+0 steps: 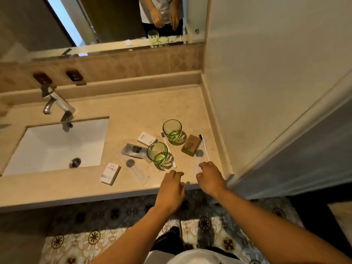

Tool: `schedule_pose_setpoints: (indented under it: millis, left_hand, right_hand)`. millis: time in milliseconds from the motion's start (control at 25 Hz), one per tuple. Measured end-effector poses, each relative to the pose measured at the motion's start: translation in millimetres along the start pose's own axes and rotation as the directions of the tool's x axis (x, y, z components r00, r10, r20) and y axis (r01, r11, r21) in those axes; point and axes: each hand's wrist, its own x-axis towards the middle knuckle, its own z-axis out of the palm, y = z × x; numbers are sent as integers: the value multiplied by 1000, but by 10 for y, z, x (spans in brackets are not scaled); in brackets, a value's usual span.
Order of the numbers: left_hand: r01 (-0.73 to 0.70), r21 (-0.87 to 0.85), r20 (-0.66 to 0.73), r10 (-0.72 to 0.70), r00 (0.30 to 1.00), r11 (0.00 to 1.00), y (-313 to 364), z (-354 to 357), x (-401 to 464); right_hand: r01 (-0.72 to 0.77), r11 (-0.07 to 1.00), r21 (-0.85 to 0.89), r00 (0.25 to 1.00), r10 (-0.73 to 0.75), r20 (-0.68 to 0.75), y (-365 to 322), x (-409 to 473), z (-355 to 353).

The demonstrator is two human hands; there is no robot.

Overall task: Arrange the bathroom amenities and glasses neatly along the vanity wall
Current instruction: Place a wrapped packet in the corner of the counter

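Low centre of frame: left hand (170, 189) and right hand (210, 178) poised over the vanity's (123, 109) front edge, fingers loosely curled, gripping nothing, the sorting seemingly unstarted. Just beyond, mid-frame, a scatter: two green glasses (159, 155) (173, 131), white boxes (110, 173) (147, 139), brown soap box (191, 145), toothbrush (204, 146), grey sachet (134, 150). Next, probably, lifting each piece toward the bare back wall (133, 65), upper frame.

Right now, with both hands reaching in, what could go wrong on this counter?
1. The left hand could knock the nearer green drinking glass, just ahead of it.
2. The right hand could drag the clear-wrapped toothbrush off the beige stone counter edge.
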Motion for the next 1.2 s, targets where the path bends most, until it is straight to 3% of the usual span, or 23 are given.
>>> schedule_pose_setpoints:
  millis: [360,560,640,800,960,1200]
  left_hand:
    - [212,-346,232,-136,963,914,34,143,744]
    - [368,-398,375,-217,901,840,-39,165,1020]
    - [411,-426,393,-244,886,806,-98,170,1098]
    - [574,-479,492,-339,802,664,-154,137,1262]
    - [743,-536,633,-392,667,400,-92,38,1451]
    - [803,-490,680,-426,596,340,-45,-21,1573]
  right_hand:
    - [-328,904,273,941,337,16,-28,442,182]
    - [-417,752,511,865,501,-32,-83,562,272]
    - [-465,683,563,832,555,14,-120,593,261]
    - [-542,599,589,764,643,50,-160,698,302]
    - [-557,514,653,733,673,95,-166,791,323]
    - [-513,544,664,775,626,86,-113,867,422]
